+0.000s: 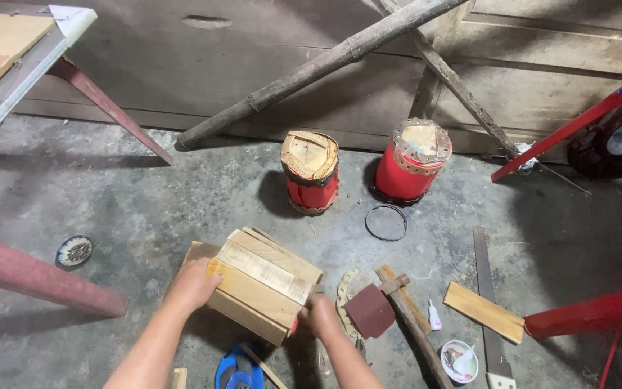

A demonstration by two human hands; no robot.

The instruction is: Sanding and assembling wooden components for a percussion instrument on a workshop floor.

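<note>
fingers of left hand [194,282] and right hand [318,314] closed on wooden slat drum [260,282] | drum clamped between both, on floor

Both bare forearms are reaching up from the bottom edge, angling toward each other. Left hand [194,284] is lying palm-down with fingers curled over — knuckles up, wrist roughly straight, thumb hidden. Right hand [319,315] is sitting lower and nearer the body than the left, clenching into a loose fist, back of the hand facing the camera. Right forearm is running steeply back toward the bottom edge; left forearm is slanting out longer — elbows out of view. Hands are staying well apart, not touching each other. Fingertips of both are hidden from view.
</note>
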